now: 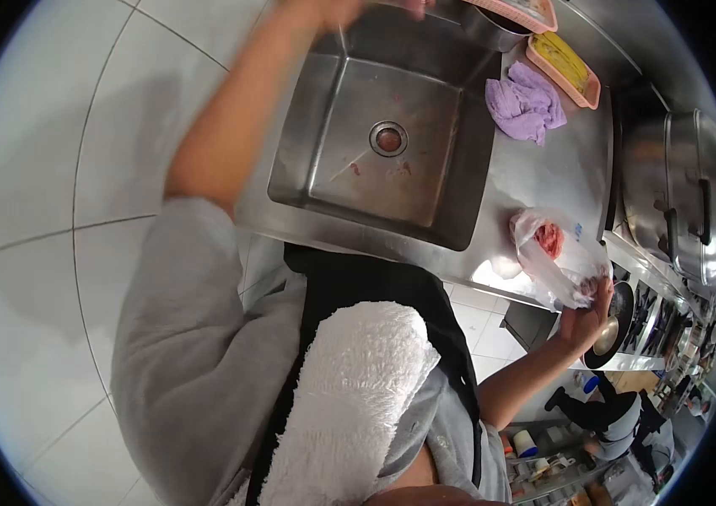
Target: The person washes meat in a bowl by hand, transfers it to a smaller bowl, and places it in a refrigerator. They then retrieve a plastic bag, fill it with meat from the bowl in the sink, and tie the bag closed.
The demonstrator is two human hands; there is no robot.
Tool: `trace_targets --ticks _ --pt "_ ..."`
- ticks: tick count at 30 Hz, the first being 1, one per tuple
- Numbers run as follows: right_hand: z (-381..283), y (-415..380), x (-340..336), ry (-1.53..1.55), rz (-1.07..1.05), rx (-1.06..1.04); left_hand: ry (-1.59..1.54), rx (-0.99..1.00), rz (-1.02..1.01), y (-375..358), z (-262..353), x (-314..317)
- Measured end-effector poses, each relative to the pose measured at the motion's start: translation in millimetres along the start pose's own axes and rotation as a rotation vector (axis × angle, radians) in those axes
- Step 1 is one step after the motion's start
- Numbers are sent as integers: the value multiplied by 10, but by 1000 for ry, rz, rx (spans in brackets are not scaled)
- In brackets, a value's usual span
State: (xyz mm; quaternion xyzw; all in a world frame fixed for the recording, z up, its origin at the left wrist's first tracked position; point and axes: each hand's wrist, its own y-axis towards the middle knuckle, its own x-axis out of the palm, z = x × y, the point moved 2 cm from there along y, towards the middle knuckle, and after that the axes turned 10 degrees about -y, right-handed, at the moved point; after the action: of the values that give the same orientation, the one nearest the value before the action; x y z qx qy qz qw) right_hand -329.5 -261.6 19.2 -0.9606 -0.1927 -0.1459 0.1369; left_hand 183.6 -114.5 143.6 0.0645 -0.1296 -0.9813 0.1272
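My right hand (587,319) grips the end of a clear plastic bag (556,274) on the steel counter, to the right of the sink. Red raw meat (549,239) shows at the bag's other end. My left arm stretches up past the sink's left side, and my left hand (339,12) is blurred and cut off by the top edge, its fingers mostly out of sight. The steel sink (375,177) holds a few small reddish scraps near its drain (388,139).
A purple cloth (527,103) lies right of the sink, beside a pink basket (590,94) with a yellow item. Another basket and a metal pot (491,32) stand at the top. Large steel pots (687,185) are at the right. A person (615,417) is at lower right.
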Motion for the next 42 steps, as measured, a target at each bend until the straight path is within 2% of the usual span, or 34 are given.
trace_targets --ticks 1,2,3,4,5,6,7,10,12,13,15,17,18,20,21,23,24,27,29,31,32,34,35,38,39,40,42 --pt "-15 -9 -11 -8 -2 11 -58 -174 -32 -219 -681 172" --pt "-33 -18 -16 -18 -3 23 -396 -421 153 -473 -1408 283" --pt "-52 -45 46 -33 41 27 -388 -644 146 -768 -2169 366" --pt "-74 -88 150 -48 86 30 -479 -807 302 -1243 -3098 412" --pt "-87 -122 194 -64 133 35 -209 -1293 219 -1621 -3865 485" --pt "-82 -127 102 -37 132 47 -216 -1506 230 -2017 -4319 579" --pt "-83 -151 121 -45 202 56 40 -1586 281 -2312 -4678 723" --pt "-115 -233 208 -88 259 45 -251 -1344 906 -2448 -5165 1010" --pt "-95 -253 158 -132 347 74 -24 -1174 554 -2138 -5665 1089" --pt "-80 -253 97 -144 368 69 28 -882 582 -2001 -5803 1251" --pt "-89 -275 231 -241 481 39 248 -520 438 -1651 -5612 1625" --pt "-88 -325 166 -320 575 -11 544 -157 73 -1557 -4821 1969" --pt "-96 -328 191 -330 605 2 658 146 -121 -1562 -4681 2060" --pt "-112 -350 196 -390 651 -14 814 201 -249 -1497 -4872 2176" --pt "-102 -368 168 -357 745 -13 897 228 -315 -1488 -4990 2201" --pt "-56 -311 356 -468 785 -5 882 185 -299 -1309 -5022 1912" --pt "31 -214 614 -554 945 -49 876 164 -293 -1250 -5070 1755" --pt "54 -233 558 -569 1004 -89 912 70 -124 -1275 -5344 1256" --pt "78 -135 588 -500 1032 -101 960 -78 -156 -1180 -5448 822" --pt "99 -50 721 -375 1070 -87 786 -142 156 -946 -5563 274" --pt "89 -127 573 -514 1030 -153 882 -145 306 -819 -5521 231" --pt "-84 -298 -188 -324 352 -97 1052 -154 611 -572 -5493 248" --pt "-153 -339 -371 -231 14 -62 971 -112 583 -425 -5597 399" --pt "-36 -192 108 -185 -63 38 813 52 460 106 -5884 1030" --pt "-5 -194 149 -309 266 -3 816 140 395 249 -5889 1193" --pt "22 -223 190 -428 597 -48 812 119 375 338 -5901 1323" --pt "29 -309 108 -520 847 -134 813 83 331 488 -5897 1509"
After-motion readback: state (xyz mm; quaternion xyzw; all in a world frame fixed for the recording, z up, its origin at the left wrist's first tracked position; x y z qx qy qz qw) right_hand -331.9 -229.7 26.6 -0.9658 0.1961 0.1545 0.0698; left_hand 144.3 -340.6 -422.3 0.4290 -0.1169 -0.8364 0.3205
